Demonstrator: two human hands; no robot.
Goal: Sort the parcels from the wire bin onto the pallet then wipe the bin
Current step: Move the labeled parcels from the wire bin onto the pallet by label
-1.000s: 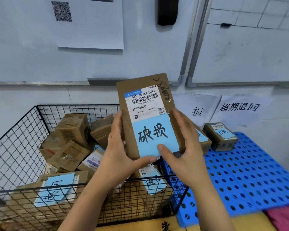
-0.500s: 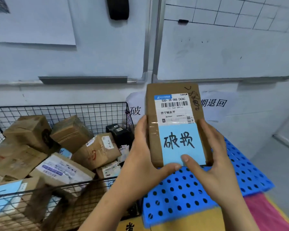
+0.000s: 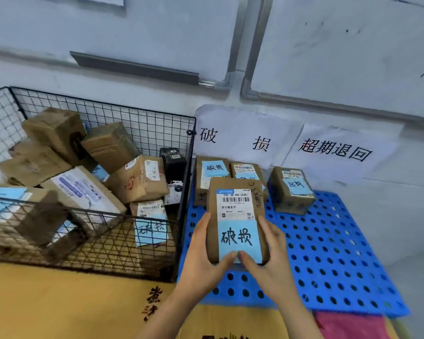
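Pale wall [image 3: 47, 77] and whiteboards [image 3: 353, 57] ahead of you, and the work is down low. Far left, the wire bin [image 3: 185, 192] is heaped with brown parcels [image 3: 137, 182]. There's plenty left to sort, so the wipe looks a long way off.

Just right of the mesh, your left hand [image 3: 201, 260] curls round the left edge of the held parcel [image 3: 235, 209], thumb on the bottom of its blue note [image 3: 238, 238]. Your right hand [image 3: 272, 255] grips the right edge the same way, thumbs nearly meeting.

The parcel is over the near-left part of the blue pallet [image 3: 328, 253]; whether it touches down, I cannot tell. Its note reads 破损, matching the paper sign [image 3: 235, 128] behind, where two tagged parcels [image 3: 212, 172] already sit. Further right, a lone parcel [image 3: 291, 189] sits under the 超期退回 sign [image 3: 335, 133].

Next call, I'd say: lay it flat in front of those two, inside the left zone, then release both hands.
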